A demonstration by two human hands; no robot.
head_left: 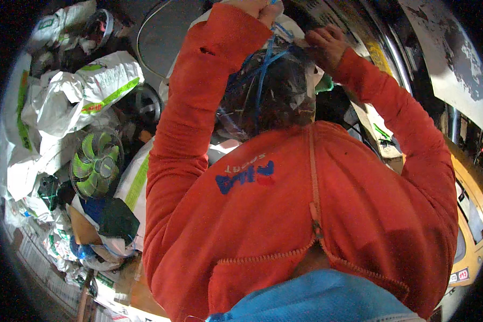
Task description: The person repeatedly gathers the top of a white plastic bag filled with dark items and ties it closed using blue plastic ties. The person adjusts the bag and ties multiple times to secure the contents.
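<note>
A dark bundle in clear plastic [284, 88] is in front of my chest, with blue cord [263, 67] crossing over it. My left hand [255, 7] is at the far edge of the view, partly cut off. Its fingers are closed around the blue cord at the top of the bundle. My right hand [330, 44] is at the bundle's far right side, with its fingers curled in. Whatever those fingers grip is hidden. Whitish plastic [288, 26] lies between my two hands.
White sacks [104, 86] with green stripes pile up on the left, beside a green-bladed fan [95, 165] and a dark wheel-like part [146, 102]. Cardboard [83, 225] lies lower left. On the right are a worn pale panel [451, 59] and a yellow-orange body with openings [472, 193].
</note>
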